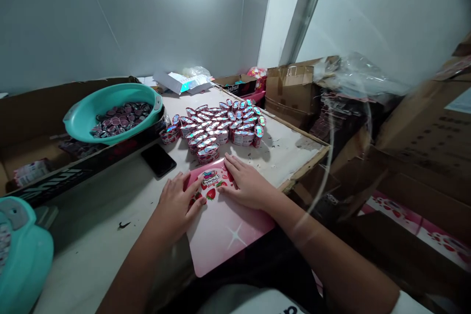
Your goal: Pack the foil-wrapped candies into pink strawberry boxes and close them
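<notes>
A pink printed cardboard carton [228, 235], with strawberries and lettering near its far end, lies at the table's near edge; its near flap sticks out over my lap. My left hand [180, 199] lies on the carton's left side, fingers spread and thumb on the strawberry print. On the right side rests my right hand [247, 185], its fingers stretched toward the far edge and the thumb pointing inward. Just past the carton stand many small foil-lidded cups [209, 135] in a tight cluster, with pink sides and shiny lids.
A black phone [159, 160] lies left of the cups. A turquoise basin [110, 113] of small round pieces sits on an open cardboard tray [84, 169]. Another turquoise basin [27, 255] is at lower left. Brown boxes [292, 95] stand beyond the table's wooden edge [309, 164].
</notes>
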### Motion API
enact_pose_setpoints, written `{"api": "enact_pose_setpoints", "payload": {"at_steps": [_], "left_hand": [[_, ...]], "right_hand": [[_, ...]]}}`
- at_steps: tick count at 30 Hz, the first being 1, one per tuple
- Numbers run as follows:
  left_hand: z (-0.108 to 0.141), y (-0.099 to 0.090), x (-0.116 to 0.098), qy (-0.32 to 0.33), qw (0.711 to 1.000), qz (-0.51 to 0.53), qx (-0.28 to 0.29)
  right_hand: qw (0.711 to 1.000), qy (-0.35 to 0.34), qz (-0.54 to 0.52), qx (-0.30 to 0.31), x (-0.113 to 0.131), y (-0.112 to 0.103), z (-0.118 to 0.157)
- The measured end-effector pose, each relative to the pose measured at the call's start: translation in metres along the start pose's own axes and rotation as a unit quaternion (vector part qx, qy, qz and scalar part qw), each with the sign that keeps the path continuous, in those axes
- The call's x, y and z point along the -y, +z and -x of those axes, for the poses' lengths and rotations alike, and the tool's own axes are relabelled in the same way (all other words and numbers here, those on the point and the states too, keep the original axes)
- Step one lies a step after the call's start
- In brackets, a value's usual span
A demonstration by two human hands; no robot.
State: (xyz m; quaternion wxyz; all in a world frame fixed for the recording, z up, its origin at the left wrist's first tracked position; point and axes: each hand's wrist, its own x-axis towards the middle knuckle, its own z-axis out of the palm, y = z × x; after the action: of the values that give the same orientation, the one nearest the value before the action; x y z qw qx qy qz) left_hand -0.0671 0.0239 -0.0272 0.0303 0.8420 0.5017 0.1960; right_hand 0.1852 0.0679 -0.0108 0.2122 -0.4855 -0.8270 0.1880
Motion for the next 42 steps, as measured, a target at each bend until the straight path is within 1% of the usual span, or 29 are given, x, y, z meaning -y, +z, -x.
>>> {"api": "enact_pose_setpoints", "payload": {"at_steps": [3, 4, 6, 9, 11, 13, 15, 18, 19, 20, 21, 23, 25, 27, 30, 33, 36, 38, 42], "left_hand": [[0.021, -0.006, -0.011, 0.059, 0.995, 0.029, 0.075], [0.029, -0.007, -0.017, 0.070, 0.993, 0.032, 0.088], [0.041, -0.007, -0.026, 0.071, 0.993, 0.022, 0.088], [0.046, -0.004, -0.034, 0.064, 0.997, -0.007, 0.037], [0.041, -0.004, -0.033, 0.074, 0.997, -0.026, 0.005], [0.033, -0.010, -0.032, 0.091, 0.996, -0.014, -0.019], [0.027, -0.019, -0.030, 0.079, 0.995, 0.038, -0.045], [0.026, -0.030, -0.031, -0.012, 0.985, 0.125, -0.115], [0.027, -0.031, -0.032, -0.040, 0.979, 0.143, -0.140], [0.028, -0.031, -0.032, -0.055, 0.972, 0.158, -0.166], [0.029, -0.028, -0.032, -0.053, 0.966, 0.170, -0.190], [0.031, -0.021, -0.031, -0.005, 0.959, 0.179, -0.219], [0.032, -0.015, -0.028, 0.060, 0.960, 0.171, -0.216], [0.032, -0.012, -0.024, 0.092, 0.964, 0.159, -0.194], [0.035, -0.014, -0.019, 0.093, 0.970, 0.162, -0.153], [0.038, -0.016, -0.016, 0.098, 0.975, 0.162, -0.115], [0.039, -0.012, -0.016, 0.100, 0.973, 0.164, -0.130], [0.039, -0.009, -0.018, 0.094, 0.970, 0.171, -0.144], [0.036, -0.010, -0.022, 0.076, 0.963, 0.211, -0.149]], "right_hand": [[1.000, -0.005, -0.022, -0.014, 0.000, 0.000, 0.007], [0.999, -0.013, -0.032, -0.018, -0.001, -0.001, 0.012], [0.998, -0.032, -0.059, -0.005, -0.003, -0.005, 0.027], [0.992, -0.050, -0.111, 0.033, -0.006, -0.007, 0.053], [0.990, -0.063, -0.124, 0.036, -0.009, -0.007, 0.065], [0.991, -0.076, -0.109, 0.016, -0.010, -0.008, 0.070], [0.992, -0.091, -0.083, -0.018, -0.008, -0.013, 0.069], [0.989, -0.114, -0.070, -0.066, -0.002, -0.023, 0.063], [0.987, -0.120, -0.076, -0.080, 0.000, -0.026, 0.062], [0.984, -0.125, -0.085, -0.094, 0.002, -0.028, 0.061], [0.981, -0.128, -0.096, -0.108, 0.003, -0.030, 0.061], [0.977, -0.129, -0.115, -0.125, 0.003, -0.028, 0.062], [0.974, -0.133, -0.128, -0.130, 0.000, -0.023, 0.064], [0.972, -0.142, -0.132, -0.136, -0.003, -0.018, 0.066], [0.969, -0.153, -0.124, -0.146, -0.006, -0.013, 0.069], [0.974, -0.128, -0.110, -0.153, -0.008, -0.013, 0.072], [0.977, -0.094, -0.117, -0.151, -0.013, -0.015, 0.076], [0.977, -0.087, -0.128, -0.147, -0.018, -0.015, 0.078], [0.974, -0.087, -0.136, -0.157, -0.024, -0.013, 0.080]]}}
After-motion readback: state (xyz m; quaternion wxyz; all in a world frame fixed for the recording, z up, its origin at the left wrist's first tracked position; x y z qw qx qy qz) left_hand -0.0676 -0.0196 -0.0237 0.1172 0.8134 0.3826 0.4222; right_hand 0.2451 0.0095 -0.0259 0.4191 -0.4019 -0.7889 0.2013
